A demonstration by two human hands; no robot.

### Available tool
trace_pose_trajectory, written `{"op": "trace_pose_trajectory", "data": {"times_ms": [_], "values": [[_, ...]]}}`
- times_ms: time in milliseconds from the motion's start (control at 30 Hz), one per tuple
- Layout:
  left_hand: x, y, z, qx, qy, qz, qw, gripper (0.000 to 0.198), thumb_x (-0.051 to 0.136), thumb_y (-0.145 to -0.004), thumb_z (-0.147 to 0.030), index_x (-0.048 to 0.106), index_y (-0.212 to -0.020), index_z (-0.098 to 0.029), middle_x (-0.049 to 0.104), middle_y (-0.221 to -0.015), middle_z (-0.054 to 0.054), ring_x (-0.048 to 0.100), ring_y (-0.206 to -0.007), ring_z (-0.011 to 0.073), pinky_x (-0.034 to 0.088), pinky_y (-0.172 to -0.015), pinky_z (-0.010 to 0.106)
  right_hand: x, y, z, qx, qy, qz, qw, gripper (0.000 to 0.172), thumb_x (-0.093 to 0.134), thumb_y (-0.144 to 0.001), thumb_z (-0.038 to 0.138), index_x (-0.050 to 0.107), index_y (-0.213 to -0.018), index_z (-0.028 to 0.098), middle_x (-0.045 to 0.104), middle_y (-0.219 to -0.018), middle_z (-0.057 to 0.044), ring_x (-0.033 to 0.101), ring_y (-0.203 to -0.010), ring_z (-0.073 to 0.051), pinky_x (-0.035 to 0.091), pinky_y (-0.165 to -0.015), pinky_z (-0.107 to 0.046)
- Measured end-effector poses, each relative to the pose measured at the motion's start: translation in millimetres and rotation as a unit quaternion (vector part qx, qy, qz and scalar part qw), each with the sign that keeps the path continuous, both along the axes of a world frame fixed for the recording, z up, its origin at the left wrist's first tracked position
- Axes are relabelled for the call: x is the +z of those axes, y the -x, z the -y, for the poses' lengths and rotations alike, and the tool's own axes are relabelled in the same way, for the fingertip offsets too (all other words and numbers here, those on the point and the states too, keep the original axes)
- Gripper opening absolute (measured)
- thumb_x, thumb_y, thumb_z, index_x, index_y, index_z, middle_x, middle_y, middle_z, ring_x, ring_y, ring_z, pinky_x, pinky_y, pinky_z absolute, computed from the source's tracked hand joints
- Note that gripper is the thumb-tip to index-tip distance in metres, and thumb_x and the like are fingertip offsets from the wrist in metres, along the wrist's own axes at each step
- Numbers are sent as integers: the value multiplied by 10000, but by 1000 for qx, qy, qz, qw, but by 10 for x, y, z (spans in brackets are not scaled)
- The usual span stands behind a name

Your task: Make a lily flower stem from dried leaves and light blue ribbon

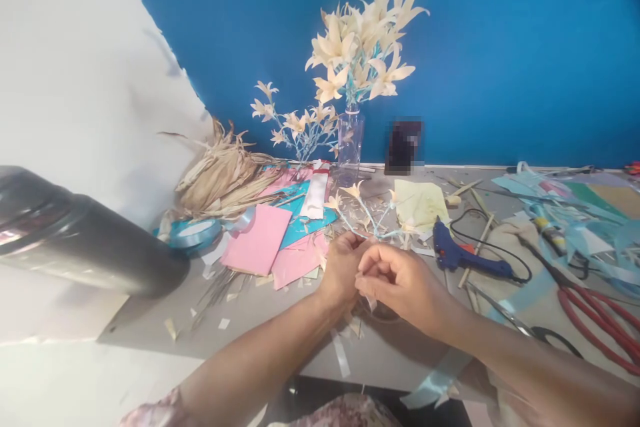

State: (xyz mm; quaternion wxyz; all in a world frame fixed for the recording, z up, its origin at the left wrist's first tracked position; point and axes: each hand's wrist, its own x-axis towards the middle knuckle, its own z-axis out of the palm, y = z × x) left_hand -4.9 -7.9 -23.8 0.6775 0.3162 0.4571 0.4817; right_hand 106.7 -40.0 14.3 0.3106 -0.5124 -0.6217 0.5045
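The left hand (343, 265) and right hand (400, 282) meet over the counter (260, 323), fingers pinched narrow on the stem of a sprig (367, 212) that fans away from them. A glue gun (465, 257) lies just right of them and pink paper (257, 240) to the left. Farther back stands a vase (350, 143) of flowers.

My left hand (343, 265) and right hand (403, 283) meet in front of me, almost touching, fingers curled in and each grip pinched tight at the fingertips; both bare forearms angle inward from the bottom corners
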Motion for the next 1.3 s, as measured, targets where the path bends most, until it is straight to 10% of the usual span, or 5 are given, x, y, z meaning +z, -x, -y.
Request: {"op": "trace_pose_trajectory", "data": {"times_ms": [333, 567, 800, 1300], "values": [[48, -12, 76, -29, -20, -55, 998, 222, 716, -597, -164, 499, -643, -178, 522, -521, -54, 491, -429, 75, 332, -380, 166, 63, 1, -71, 9, 61, 78, 995, 327, 655, -665, 150, 440, -896, 237, 588, -512, 102, 512, -414, -98, 328, -403, -183], [44, 52, -11, -103, 78, 140, 982, 268, 763, -604, -229, 515, -688, -172, 563, -520, -7, 571, -447, 151, 430, -426, 243, -46, -35, 82, 14, -92, 66, 993, 215, 604, -845, 256, 537, -1048, 231, 720, -713, 36, 603, -497, -113, 438, -477, -210], [24, 24, 21, -66, 55, 145, 986, 295, 810, -657, -276, 551, -665, -136, 509, -510, -37, 470, -449, 66, 365, -462, 203, -187, -83, 135, 4, -424, 145, 894, 123, 521, -933, 157, 604, -855, 204, 693, -796, -13, 657, -741, -141, 472, -674, -250], [116, -3, 80, -51, 88, 75, 992, 162, 738, -599, -147, 602, -687, -151, 596, -569, -2, 547, -511, 95, 418, -508, 214, -180, -109, 73, 63, -429, 223, 873, 163, 510, -959, 206, 649, -875, 210, 691, -867, -25, 633, -734, -140, 453, -662, -255]]}}
